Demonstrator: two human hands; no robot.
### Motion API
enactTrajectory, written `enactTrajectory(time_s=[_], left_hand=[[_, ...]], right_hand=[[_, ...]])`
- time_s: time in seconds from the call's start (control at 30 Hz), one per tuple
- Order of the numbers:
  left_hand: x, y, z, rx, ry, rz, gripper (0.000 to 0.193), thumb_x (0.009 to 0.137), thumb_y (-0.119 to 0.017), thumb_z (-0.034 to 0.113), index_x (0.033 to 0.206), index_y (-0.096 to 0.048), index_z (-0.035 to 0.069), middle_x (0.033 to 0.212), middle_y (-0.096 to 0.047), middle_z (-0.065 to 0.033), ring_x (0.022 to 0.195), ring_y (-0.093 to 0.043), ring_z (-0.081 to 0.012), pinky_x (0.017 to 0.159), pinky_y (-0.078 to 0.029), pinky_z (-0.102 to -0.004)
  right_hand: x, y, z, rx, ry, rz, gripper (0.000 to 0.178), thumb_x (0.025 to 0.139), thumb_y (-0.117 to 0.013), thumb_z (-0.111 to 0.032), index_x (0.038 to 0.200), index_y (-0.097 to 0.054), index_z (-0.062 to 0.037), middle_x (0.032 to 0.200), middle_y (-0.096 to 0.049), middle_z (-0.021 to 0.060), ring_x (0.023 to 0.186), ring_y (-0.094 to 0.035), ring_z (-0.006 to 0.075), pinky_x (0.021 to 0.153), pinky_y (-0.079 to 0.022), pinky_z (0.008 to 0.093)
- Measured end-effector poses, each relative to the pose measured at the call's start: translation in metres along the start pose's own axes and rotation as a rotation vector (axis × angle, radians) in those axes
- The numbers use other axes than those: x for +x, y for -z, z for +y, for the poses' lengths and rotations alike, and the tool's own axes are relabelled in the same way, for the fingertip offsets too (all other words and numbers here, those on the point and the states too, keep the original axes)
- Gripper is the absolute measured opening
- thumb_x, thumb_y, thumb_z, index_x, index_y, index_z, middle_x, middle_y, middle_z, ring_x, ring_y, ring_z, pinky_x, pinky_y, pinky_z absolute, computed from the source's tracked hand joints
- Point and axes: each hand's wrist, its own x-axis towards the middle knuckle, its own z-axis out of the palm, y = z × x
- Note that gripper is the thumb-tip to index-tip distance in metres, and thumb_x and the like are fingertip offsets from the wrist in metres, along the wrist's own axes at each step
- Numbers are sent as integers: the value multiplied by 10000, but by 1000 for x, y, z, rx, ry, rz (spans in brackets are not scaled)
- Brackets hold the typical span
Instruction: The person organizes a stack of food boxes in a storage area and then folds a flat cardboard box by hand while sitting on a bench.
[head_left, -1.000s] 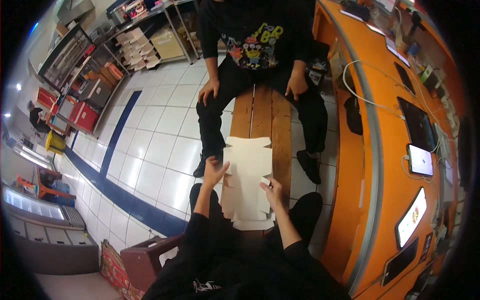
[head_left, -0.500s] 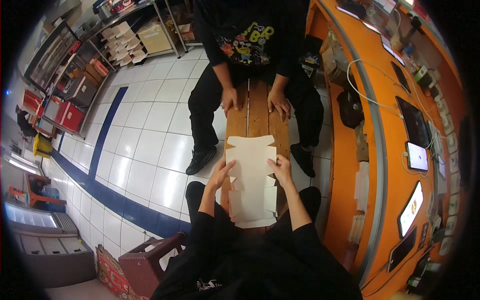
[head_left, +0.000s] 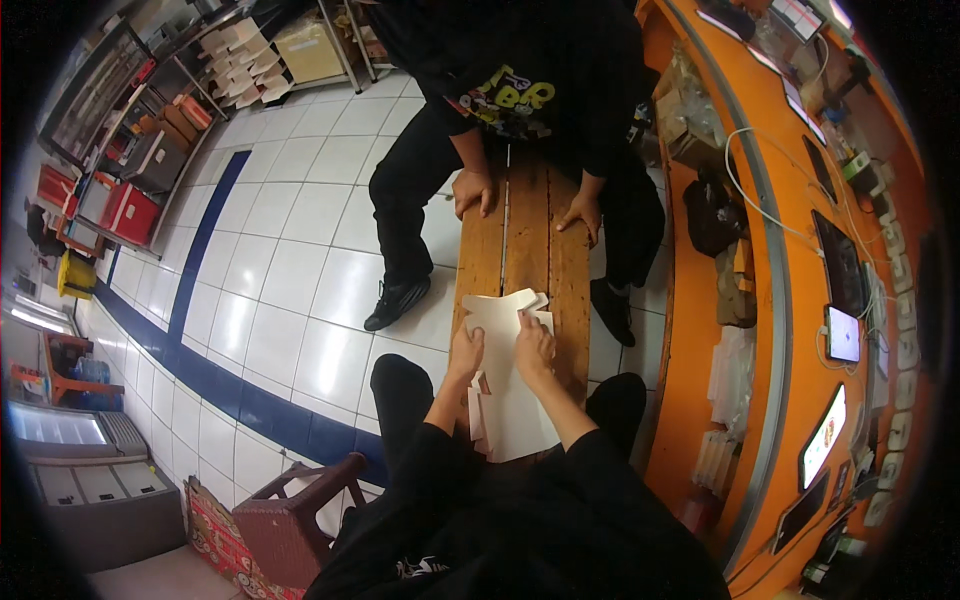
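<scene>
A flat white cardboard box blank (head_left: 508,395) with cut flaps lies on a long wooden bench (head_left: 570,290) that I straddle. My left hand (head_left: 465,352) presses on the blank's left side. My right hand (head_left: 533,345) rests on its upper right part, fingers near the far flaps. Both hands lie flat on the cardboard, close together. Across from me another person sits on the same bench, with one hand (head_left: 473,190) and the other hand (head_left: 581,211) resting on the wood.
An orange counter (head_left: 770,300) runs along the right, carrying phones, tablets, cables and a black bag (head_left: 712,212). White floor tiles with a blue stripe (head_left: 190,350) spread left. Shelves with boxes stand at the far left. A brown wicker chair (head_left: 295,510) sits near my left leg.
The view has tilted down and closer. My hands moved inward over the blank, now close together. The other person's hands moved from their knees down onto the bench.
</scene>
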Motion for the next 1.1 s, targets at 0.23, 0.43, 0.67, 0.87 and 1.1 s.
enactTrajectory(time_s=[0.23, 0.43, 0.67, 0.87, 1.1], left_hand=[[-8, 4, 22, -879, 620, -272, 462, 886, -511, 352, 1241, -455, 61, 1168, -535, -111, 1073, -515, -240, 898, -423, -377], [-3, 13, 24, -990, 657, -435, 484, 893, -519, 374, 1265, -433, 77, 1154, -534, -112, 1076, -511, -246, 913, -423, -386], [-17, -1, 74, -353, 395, -161, 429, 915, -498, 272, 1253, -426, 16, 1106, -544, -135, 1083, -508, -263, 883, -431, -385], [-20, -10, 52, 36, -222, 406, 416, 911, -424, 291, 1041, -525, -91, 942, -597, -282, 903, -573, -414, 802, -428, -425], [-36, -10, 52, -71, -42, 309, 417, 907, -369, 296, 1013, -540, -70, 912, -587, -311, 896, -557, -458, 794, -419, -474]], right_hand=[[-6, -19, -14, -564, 100, -143, 144, 781, -548, -97, 892, -599, -19, 824, -595, 96, 714, -611, 225, 561, -520, 317], [0, 22, 51, 521, -99, -105, 326, 795, -576, -134, 1070, -543, 37, 963, -606, 200, 902, -600, 327, 774, -469, 401], [-13, 92, 13, 531, -280, -90, 371, 881, -489, -168, 1166, -462, 68, 964, -595, 283, 920, -567, 433, 781, -440, 461], [-44, 151, -90, 381, 69, -67, 238, 853, -444, -48, 1077, -441, 34, 875, -575, 258, 787, -561, 432, 689, -447, 481], [-50, 156, -92, 403, 165, -105, 252, 824, -487, -34, 1071, -457, 2, 935, -567, 245, 808, -563, 442, 657, -453, 484]])
